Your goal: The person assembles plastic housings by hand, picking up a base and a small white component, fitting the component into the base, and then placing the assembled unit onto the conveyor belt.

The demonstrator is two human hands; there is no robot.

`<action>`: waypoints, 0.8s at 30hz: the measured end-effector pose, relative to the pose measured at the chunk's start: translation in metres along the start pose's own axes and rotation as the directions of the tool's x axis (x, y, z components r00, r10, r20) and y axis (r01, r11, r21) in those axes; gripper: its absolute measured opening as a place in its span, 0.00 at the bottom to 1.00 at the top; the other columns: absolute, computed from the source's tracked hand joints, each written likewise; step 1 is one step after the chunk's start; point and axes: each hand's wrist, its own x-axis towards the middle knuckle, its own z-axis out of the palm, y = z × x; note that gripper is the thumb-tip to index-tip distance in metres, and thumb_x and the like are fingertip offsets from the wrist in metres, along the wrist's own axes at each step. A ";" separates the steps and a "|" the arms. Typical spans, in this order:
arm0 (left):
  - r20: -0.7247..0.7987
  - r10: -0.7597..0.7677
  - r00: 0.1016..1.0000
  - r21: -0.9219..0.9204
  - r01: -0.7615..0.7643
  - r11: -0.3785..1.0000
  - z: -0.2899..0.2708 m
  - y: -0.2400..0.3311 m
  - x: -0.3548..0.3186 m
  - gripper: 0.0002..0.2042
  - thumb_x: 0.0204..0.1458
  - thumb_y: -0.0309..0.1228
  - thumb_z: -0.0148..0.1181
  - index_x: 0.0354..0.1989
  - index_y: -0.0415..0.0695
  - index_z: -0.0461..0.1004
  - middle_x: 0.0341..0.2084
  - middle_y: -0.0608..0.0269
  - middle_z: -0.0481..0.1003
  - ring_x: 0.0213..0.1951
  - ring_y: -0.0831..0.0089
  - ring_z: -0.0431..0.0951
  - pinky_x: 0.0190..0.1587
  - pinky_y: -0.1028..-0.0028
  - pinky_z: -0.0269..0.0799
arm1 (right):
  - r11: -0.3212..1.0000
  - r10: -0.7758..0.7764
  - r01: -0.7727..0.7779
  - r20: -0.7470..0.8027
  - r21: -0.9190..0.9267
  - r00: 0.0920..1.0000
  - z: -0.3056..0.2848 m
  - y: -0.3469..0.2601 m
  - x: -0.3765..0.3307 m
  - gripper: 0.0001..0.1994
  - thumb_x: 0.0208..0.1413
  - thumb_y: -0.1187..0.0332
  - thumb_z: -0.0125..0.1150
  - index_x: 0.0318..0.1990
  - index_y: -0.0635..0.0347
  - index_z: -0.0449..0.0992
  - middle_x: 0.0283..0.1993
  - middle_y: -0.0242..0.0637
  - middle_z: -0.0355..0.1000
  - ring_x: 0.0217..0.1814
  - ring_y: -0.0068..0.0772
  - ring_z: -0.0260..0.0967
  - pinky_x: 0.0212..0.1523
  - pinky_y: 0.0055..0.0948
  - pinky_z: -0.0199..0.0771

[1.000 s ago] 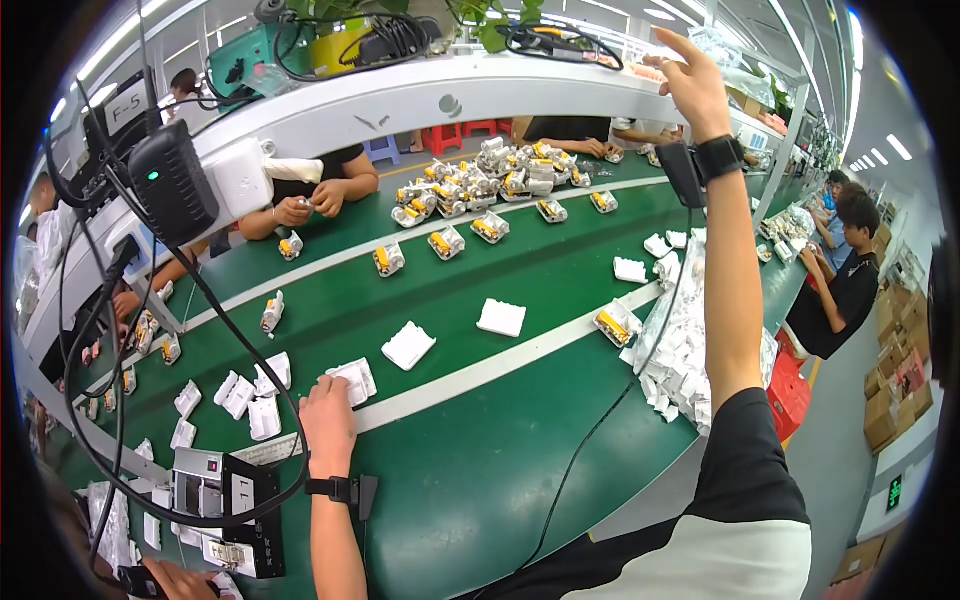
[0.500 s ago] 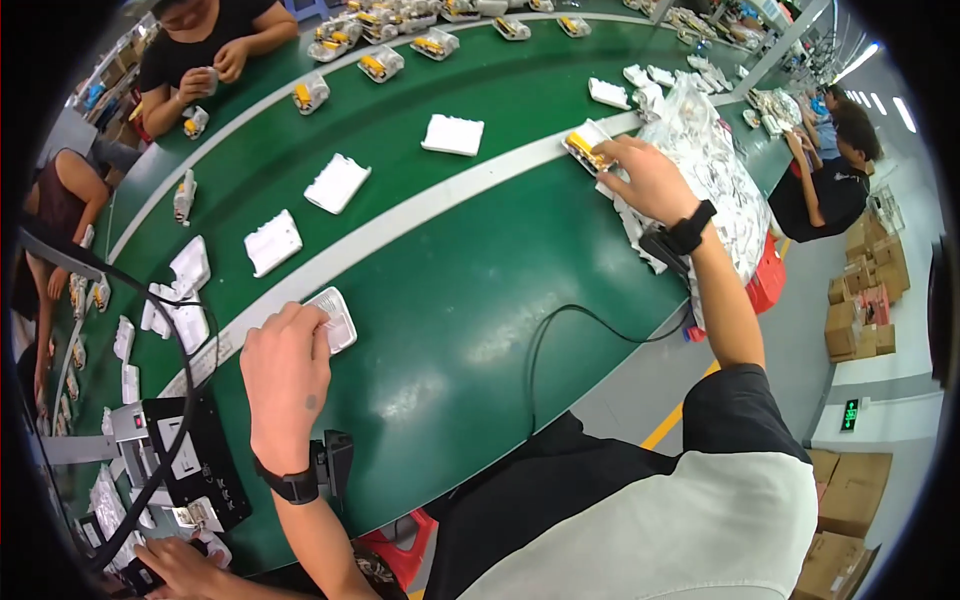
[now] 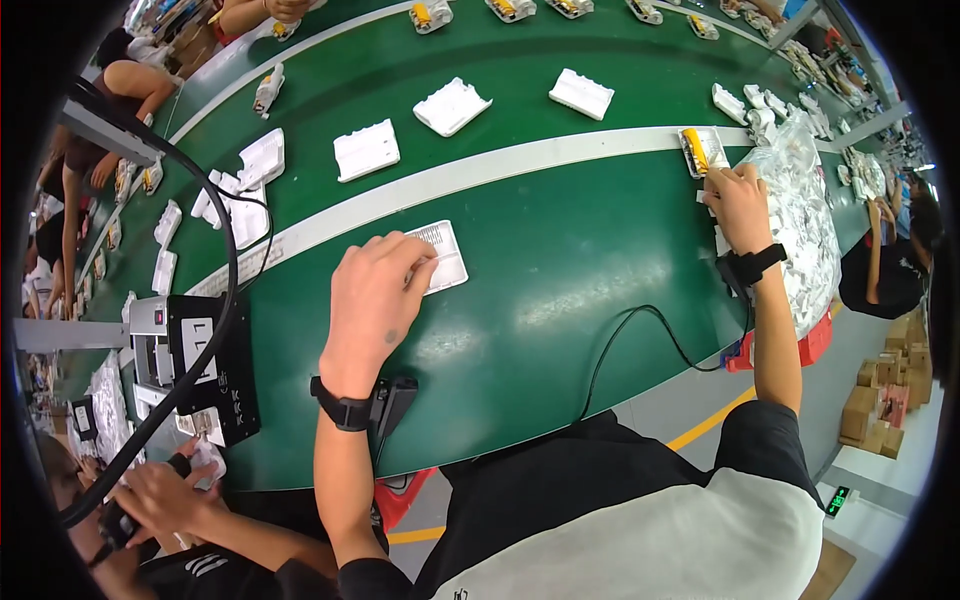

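Note:
My left hand (image 3: pixel 372 305) has its thumb and curled fingers at the near left edge of a shallow white plastic cover (image 3: pixel 452 266), with its hollow side up, on the green table. At the far right my right hand (image 3: pixel 742 208) is closed, fingertips bent down beside a clear plastic bag (image 3: pixel 812 240) filled with white and silvery pieces. Whatever those fingers hold is hidden. Just beyond them a white housing with a yellow part (image 3: pixel 694 152) lies at the white strip.
Several white covers (image 3: pixel 366 150) lie beyond the white strip (image 3: pixel 500 160). A black-and-white machine (image 3: pixel 200 365) stands at left, crossed by a black cable (image 3: pixel 232 250). A co-worker's hands (image 3: pixel 165 490) are at lower left. Another thin cable (image 3: pixel 640 312) runs over the table's front edge.
The view has shifted, so the table things appear farther right. My right hand has drawn back from the yellow-parted housing to the bag's edge. My left hand stays at the white cover.

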 end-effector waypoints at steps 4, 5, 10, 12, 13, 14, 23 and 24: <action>0.002 -0.028 1.000 -0.055 0.028 0.998 0.006 -0.001 0.004 0.03 0.59 0.29 0.70 0.36 0.46 0.81 0.29 0.64 0.79 0.34 0.62 0.80 0.39 0.63 0.69 | 0.976 -0.043 0.056 -0.066 0.210 0.997 -0.024 -0.024 0.002 0.08 0.60 0.73 0.69 0.43 0.60 0.77 0.40 0.38 0.78 0.45 0.46 0.75 0.45 0.46 0.75; -0.006 -0.023 1.000 -0.071 0.022 0.997 0.009 -0.001 0.006 0.03 0.59 0.29 0.70 0.36 0.46 0.82 0.29 0.65 0.79 0.34 0.62 0.80 0.39 0.64 0.69 | 0.976 -0.046 0.057 -0.057 0.211 0.997 -0.031 -0.038 0.003 0.08 0.60 0.73 0.69 0.43 0.60 0.77 0.40 0.38 0.78 0.45 0.46 0.75 0.45 0.46 0.75; 0.003 0.024 1.000 -0.126 -0.024 0.992 0.016 0.009 0.010 0.03 0.59 0.30 0.70 0.36 0.46 0.82 0.29 0.65 0.80 0.32 0.63 0.79 0.39 0.64 0.68 | 0.568 -0.323 0.186 0.009 0.802 0.946 -0.050 -0.135 0.010 0.04 0.65 0.77 0.65 0.45 0.62 0.77 0.39 0.40 0.74 0.39 0.43 0.76 0.40 0.37 0.78; 0.000 0.047 0.999 -0.128 -0.046 0.991 0.017 0.010 0.013 0.03 0.59 0.30 0.70 0.36 0.46 0.82 0.29 0.65 0.80 0.32 0.63 0.79 0.39 0.64 0.68 | 0.559 -0.435 0.309 -0.045 0.770 0.899 -0.043 -0.152 0.016 0.05 0.64 0.77 0.65 0.46 0.62 0.78 0.39 0.39 0.72 0.39 0.42 0.76 0.41 0.38 0.77; 0.007 0.043 0.999 -0.135 -0.041 0.990 0.018 0.011 0.013 0.03 0.59 0.29 0.70 0.36 0.46 0.82 0.29 0.65 0.80 0.32 0.63 0.79 0.39 0.64 0.69 | 0.557 -0.437 0.307 -0.041 0.772 0.898 -0.042 -0.157 0.019 0.05 0.64 0.77 0.65 0.46 0.62 0.78 0.39 0.39 0.72 0.39 0.42 0.76 0.41 0.38 0.77; 0.013 0.039 0.999 -0.141 -0.036 0.989 0.018 0.012 0.012 0.03 0.59 0.29 0.70 0.36 0.46 0.82 0.29 0.64 0.80 0.31 0.63 0.79 0.39 0.64 0.69 | 0.608 -0.469 0.389 -0.082 0.692 0.879 -0.041 -0.161 0.020 0.06 0.64 0.78 0.65 0.46 0.62 0.78 0.39 0.39 0.72 0.40 0.42 0.76 0.41 0.38 0.77; 0.011 -0.055 0.998 -0.229 0.056 0.972 0.017 0.012 0.006 0.04 0.60 0.29 0.69 0.41 0.44 0.82 0.29 0.62 0.82 0.31 0.60 0.81 0.41 0.65 0.73 | 0.494 -0.440 0.348 -0.115 0.797 0.890 -0.025 -0.200 0.033 0.08 0.59 0.79 0.66 0.44 0.61 0.78 0.39 0.39 0.70 0.43 0.46 0.73 0.46 0.41 0.75; 0.008 -0.058 0.998 -0.227 0.058 0.972 0.016 0.012 0.005 0.04 0.60 0.29 0.69 0.41 0.44 0.82 0.29 0.62 0.82 0.31 0.60 0.81 0.41 0.65 0.73 | 0.481 -0.431 0.312 -0.090 0.819 0.898 -0.024 -0.201 0.034 0.07 0.59 0.78 0.66 0.44 0.61 0.78 0.39 0.40 0.70 0.44 0.47 0.72 0.46 0.42 0.75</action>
